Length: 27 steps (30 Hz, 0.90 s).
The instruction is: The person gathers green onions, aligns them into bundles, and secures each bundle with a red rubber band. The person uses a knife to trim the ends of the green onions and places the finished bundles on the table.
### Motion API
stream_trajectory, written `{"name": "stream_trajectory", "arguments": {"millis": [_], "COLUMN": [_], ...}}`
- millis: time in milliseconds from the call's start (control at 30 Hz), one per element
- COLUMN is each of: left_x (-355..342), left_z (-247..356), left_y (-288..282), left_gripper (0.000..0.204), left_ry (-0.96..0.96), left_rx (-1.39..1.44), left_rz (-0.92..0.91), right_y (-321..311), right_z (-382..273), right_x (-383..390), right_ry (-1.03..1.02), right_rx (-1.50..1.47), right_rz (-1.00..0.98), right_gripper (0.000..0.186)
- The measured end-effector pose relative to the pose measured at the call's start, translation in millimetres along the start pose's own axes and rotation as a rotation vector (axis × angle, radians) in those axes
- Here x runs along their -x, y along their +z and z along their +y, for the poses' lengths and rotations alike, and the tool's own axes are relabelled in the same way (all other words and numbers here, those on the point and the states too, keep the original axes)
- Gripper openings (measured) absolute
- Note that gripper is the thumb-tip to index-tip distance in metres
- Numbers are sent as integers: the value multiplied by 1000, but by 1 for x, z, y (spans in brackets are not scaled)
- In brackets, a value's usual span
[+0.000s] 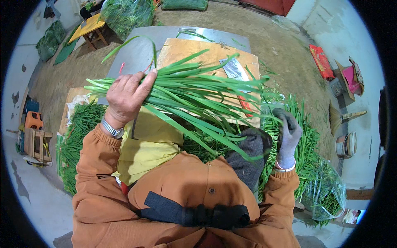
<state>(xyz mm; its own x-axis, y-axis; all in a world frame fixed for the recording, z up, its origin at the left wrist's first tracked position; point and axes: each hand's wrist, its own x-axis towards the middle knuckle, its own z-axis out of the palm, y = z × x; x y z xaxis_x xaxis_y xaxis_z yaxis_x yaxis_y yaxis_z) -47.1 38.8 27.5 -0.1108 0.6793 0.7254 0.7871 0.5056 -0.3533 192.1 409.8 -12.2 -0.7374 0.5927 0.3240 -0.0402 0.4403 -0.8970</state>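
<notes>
At four o'clock, the grey-gloved right hand (287, 134) curls beside the tips of a bundle of long, flat green leaves (194, 89); whether it pinches any, I cannot tell. The bare left hand (127, 96) grips near its stem end, long axis toward three o'clock. Beyond lies a tan wooden board (178, 50).

Green stalks (188, 89): smooth, faint sheen. Chopping board (182, 50): wood, pale, smooth, matt. Tabletop (134, 47): grey sheet, looks metallic, dull sheen. Knife blade (234, 69): glossy metal. Knife handle (245, 105): red, plastic-looking. Watch band (109, 128): shiny metal links. Grey glove (287, 144): cloth, matt. Orange jacket (173, 177): matt cloth, creased. Bag (328, 186), from where I stand: clear, glossy plastic film. Floor (285, 47): rough, matt.
</notes>
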Motion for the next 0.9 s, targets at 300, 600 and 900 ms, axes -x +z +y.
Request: {"name": "stream_trajectory", "arguments": {"millis": [300,600,900], "left_x": [-40,-31,-15], "left_z": [20,120,25], "left_y": [36,74,110], "left_gripper": [30,33,75], "left_ry": [-796,-854,-413], "left_rx": [979,1653,1808], "left_rz": [-138,-777,-345], "right_y": [55,154,168], "right_z": [-22,29,-84], "right_x": [57,-1,-99], "right_ry": [11,403,69], "right_rx": [-143,-1293,-923], "right_rz": [-806,-485,-431], "right_gripper": [40,59,50]}}
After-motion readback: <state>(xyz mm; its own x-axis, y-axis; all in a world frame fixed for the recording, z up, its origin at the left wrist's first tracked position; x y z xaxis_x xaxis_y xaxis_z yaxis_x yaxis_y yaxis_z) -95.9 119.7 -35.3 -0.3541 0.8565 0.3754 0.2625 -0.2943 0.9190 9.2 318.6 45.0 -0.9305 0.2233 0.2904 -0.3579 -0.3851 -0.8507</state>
